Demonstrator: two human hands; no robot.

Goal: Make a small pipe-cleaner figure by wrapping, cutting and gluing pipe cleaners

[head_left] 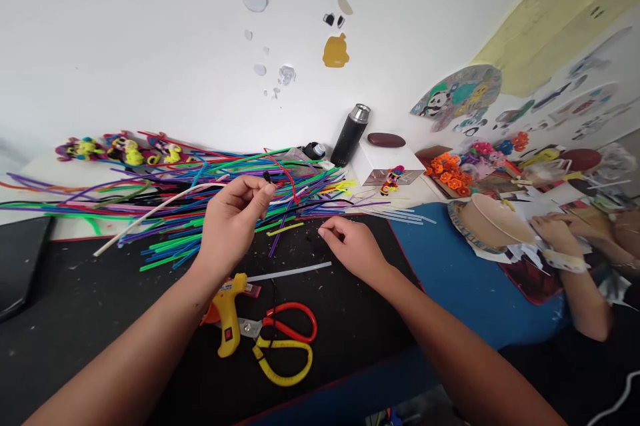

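Between the thumb and forefinger of my left hand (233, 219) is a small black piece (267, 177), too small to make out fully. My right hand (350, 245) is closed in a pinch above the black mat (350, 326); whatever its fingertips hold, if anything, is too small to tell. Colourful pipe cleaners (175, 213) lie in a wide pile behind and under my left hand. Nearer to me are a yellow glue gun (230, 313) with a translucent glue stick (295, 271), and scissors (285, 363) with one red and one yellow handle.
A black bottle (351, 135) stands by a white box (387, 163) bearing a dark red case. Small fuzzy figures (125, 148) sit at the back left. At right are a beige bowl (493, 223), orange pipe-cleaner flowers (447, 174) and another person's arm (585, 293).
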